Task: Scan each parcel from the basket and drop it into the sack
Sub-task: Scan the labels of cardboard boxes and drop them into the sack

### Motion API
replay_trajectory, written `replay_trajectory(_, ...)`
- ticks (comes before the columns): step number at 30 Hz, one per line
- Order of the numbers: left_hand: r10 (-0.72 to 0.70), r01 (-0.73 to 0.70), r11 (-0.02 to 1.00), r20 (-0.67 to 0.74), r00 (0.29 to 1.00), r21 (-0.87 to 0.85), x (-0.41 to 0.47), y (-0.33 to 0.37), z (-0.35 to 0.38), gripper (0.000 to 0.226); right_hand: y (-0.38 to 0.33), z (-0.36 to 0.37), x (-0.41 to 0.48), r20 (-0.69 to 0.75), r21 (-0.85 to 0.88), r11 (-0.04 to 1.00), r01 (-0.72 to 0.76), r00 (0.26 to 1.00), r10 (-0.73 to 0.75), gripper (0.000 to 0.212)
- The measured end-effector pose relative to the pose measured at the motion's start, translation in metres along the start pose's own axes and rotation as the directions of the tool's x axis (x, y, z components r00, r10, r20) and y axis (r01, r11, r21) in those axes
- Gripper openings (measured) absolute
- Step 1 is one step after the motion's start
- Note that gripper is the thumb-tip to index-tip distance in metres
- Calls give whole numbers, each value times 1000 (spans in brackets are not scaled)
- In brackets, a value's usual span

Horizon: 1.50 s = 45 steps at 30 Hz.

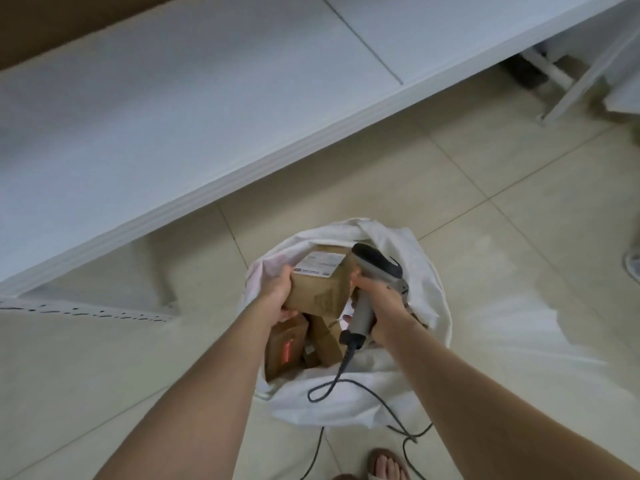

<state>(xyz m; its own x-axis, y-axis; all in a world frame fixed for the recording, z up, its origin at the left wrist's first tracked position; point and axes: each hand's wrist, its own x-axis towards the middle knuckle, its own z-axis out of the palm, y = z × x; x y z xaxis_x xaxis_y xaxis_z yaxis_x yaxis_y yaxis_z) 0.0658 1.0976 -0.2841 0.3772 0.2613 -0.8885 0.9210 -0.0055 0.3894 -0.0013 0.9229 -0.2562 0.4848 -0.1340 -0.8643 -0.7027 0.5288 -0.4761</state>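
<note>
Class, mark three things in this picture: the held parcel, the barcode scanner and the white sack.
held parcel (322, 294): head view, on its brown side face.
barcode scanner (375, 260): head view, on its head.
white sack (427, 285): head view, on its right rim.

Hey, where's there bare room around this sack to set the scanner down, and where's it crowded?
Bare floor tiles between the sack and the white table, also left of the sack. Crowded: the sack mouth holds cardboard parcels, and the scanner cable loops over its near edge by your foot.
</note>
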Motion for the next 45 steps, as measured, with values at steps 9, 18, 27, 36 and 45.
replay_trajectory(9, 624, -551, 378, 235, 745, 744, 39, -20, 27, 58, 19, 18, 63, 81, 42, 999, -28, 996, 25, 52)
replay_trajectory(18, 409, -330, -140, 358, 840, 934, 52, 5, 54, 95, 19, 0, 84, 16, -13, 1000, -16, 1000, 17, 38)
replay_trajectory(27, 418, -388, 36, 339, 843, 921, 102, 11, 39, 46, 15, -24, 101, 2, -44, 999, -10, 1000, 10, 22)
replay_trajectory(36, 420, -371, 118, 293, 859, 921, 41, 14, 60, 44, 2, -26, 51, 28, -33, 999, -18, 999, 19, 29)
replay_trajectory(45, 440, -432, 161, 327, 837, 887, -138, 63, 46, 43, -55, -45, -103, -48, 51, 999, 12, 999, -10, 14)
